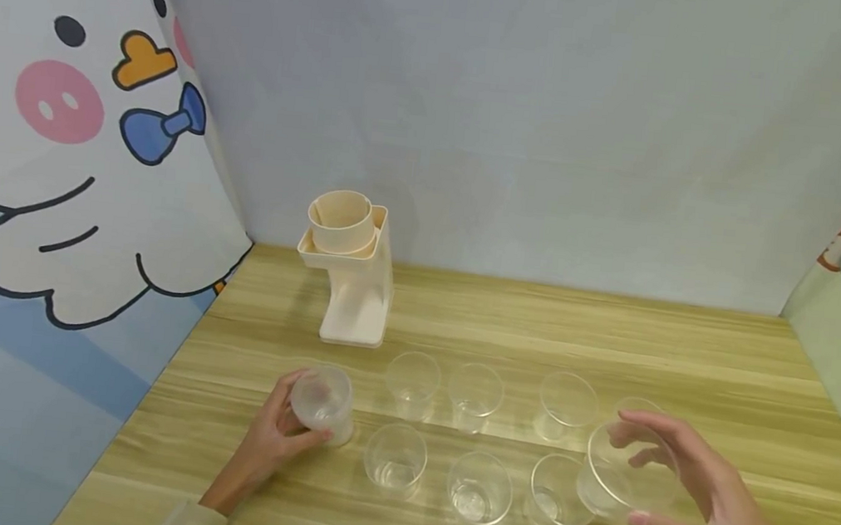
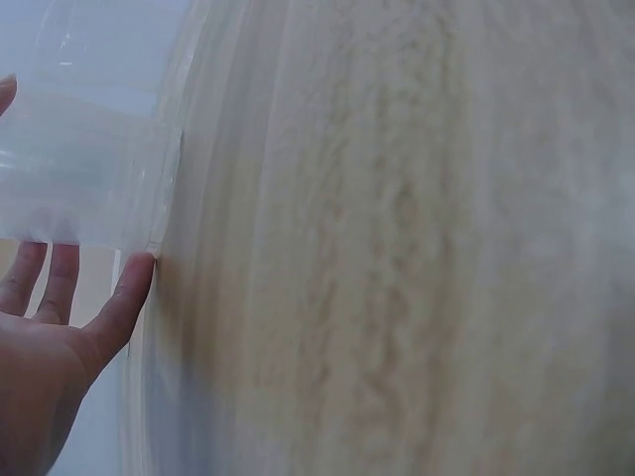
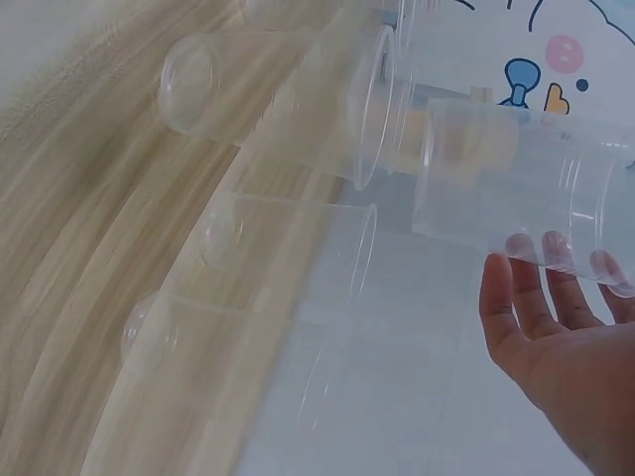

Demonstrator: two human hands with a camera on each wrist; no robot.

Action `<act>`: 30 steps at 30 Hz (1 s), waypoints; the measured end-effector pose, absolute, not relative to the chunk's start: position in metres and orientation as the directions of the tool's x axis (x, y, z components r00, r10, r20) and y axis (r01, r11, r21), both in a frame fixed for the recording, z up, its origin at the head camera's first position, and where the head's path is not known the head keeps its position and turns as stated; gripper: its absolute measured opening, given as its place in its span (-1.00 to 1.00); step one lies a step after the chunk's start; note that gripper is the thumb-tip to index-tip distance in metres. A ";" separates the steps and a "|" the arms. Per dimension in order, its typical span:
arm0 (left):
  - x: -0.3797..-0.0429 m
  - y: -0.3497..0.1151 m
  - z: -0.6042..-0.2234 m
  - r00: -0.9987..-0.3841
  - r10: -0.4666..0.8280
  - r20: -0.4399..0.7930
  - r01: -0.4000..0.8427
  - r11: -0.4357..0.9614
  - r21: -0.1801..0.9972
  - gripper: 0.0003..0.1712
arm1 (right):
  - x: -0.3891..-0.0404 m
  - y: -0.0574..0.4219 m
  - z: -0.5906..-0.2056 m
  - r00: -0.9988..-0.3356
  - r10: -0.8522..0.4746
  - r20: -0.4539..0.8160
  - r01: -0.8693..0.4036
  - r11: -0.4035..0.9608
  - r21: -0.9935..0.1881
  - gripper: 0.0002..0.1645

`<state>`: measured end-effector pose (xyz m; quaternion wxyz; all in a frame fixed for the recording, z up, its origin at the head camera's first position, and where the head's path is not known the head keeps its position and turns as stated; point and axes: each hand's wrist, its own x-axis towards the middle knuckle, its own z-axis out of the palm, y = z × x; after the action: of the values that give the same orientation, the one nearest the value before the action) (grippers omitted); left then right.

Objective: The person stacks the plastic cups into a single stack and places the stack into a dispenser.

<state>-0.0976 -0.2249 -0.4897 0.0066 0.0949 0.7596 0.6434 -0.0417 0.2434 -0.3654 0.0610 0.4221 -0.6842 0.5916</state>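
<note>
My left hand [image 1: 272,431] grips a cloudy-looking stack of nested plastic cups [image 1: 326,418], upright at the left of the table, thumb on the near side and fingers round the far side. In the left wrist view, the fingertips of that hand [image 2: 60,347] touch the side of the stack [image 2: 89,188] near the tabletop. At the right, my right hand [image 1: 718,501] holds a clear plastic cup [image 1: 600,482] between thumb and fingers, raised above the table. Fingertips of the right hand [image 3: 571,347] show against this cup's wall [image 3: 516,178] in the right wrist view.
Several clear cups stand upright in two rows between the hands, among them a back-row cup [image 1: 475,396] and a front-row cup [image 1: 479,491]. Behind them is a cream-coloured stand [image 1: 358,307] with a round holder [image 1: 341,221] on top. A pale curtain [image 1: 521,138] hangs behind the wooden table [image 1: 537,302].
</note>
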 end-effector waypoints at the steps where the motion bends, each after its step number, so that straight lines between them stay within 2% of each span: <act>1: -0.098 -0.225 -0.490 -0.982 0.154 0.114 0.137 0.152 0.979 -0.05 | -0.043 0.243 -0.365 -0.633 -0.509 0.583 -0.650 -0.060 -0.758 -0.04; 12: -0.098 -0.226 -0.491 -0.980 0.166 0.112 0.140 0.165 0.976 -0.05 | -0.052 0.235 -0.365 -0.615 -0.541 0.573 -0.648 -0.067 -0.759 -0.06; 20: -0.098 -0.225 -0.489 -0.978 0.167 0.126 0.149 0.137 0.979 -0.07 | -0.058 0.226 -0.363 -0.631 -0.550 0.548 -0.671 0.032 -0.741 -0.03; 30: -0.098 -0.227 -0.488 -0.977 0.186 0.101 0.129 0.143 0.981 -0.07 | -0.068 0.213 -0.359 -0.599 -0.587 0.545 -0.687 0.027 -0.726 -0.01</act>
<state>-0.0984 -0.2265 -0.4883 0.0221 0.1042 0.7556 0.6464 -0.0678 0.2132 -0.3590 0.0469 0.4454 -0.7152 0.5366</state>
